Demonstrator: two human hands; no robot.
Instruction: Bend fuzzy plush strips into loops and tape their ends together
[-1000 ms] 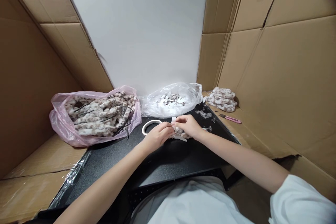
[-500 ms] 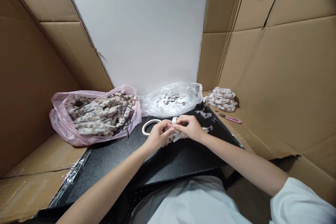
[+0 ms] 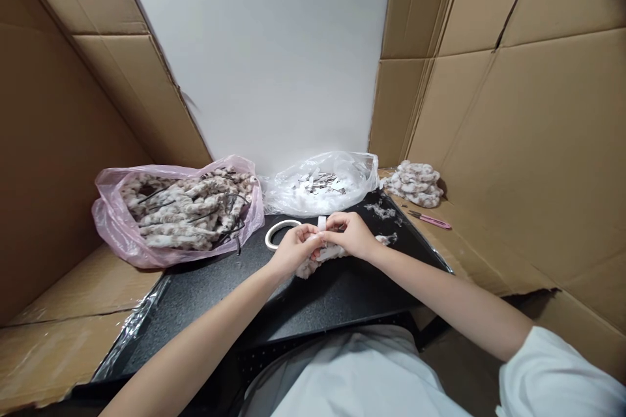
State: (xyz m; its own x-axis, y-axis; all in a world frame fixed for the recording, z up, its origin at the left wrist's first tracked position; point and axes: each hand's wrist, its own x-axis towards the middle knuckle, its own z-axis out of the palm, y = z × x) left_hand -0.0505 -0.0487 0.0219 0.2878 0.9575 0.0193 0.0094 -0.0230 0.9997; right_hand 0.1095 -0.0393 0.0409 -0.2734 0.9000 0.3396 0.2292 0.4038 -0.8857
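Note:
Fingertips of my left hand [image 3: 297, 247] and my right hand [image 3: 353, 235] meet over the black table, both closed in a pinch. Between them is a white strip [image 3: 321, 223], with one end standing up above the fingers. Whether it is tape or a paper label I cannot make out. Under the hands lies a fluffy white-and-brown piece [image 3: 307, 268], partly hidden by them; its far end pokes out to the right. Just left of the fingers a roll of pale tape [image 3: 274, 233] lies flat.
A pink bag [image 3: 110, 221] of fluffy cords stands left. Behind the hands lies a clear bag [image 3: 359, 172] with small flat pieces. At right are a fluffy bundle [image 3: 415, 184], a pink-handled cutting tool [image 3: 435, 222] and loose fluff [image 3: 380, 211]. Cardboard walls [image 3: 538, 143] enclose the table [image 3: 220, 313].
The hands have shifted slightly left with the white strip. More of the fluffy piece's near end shows beneath them.

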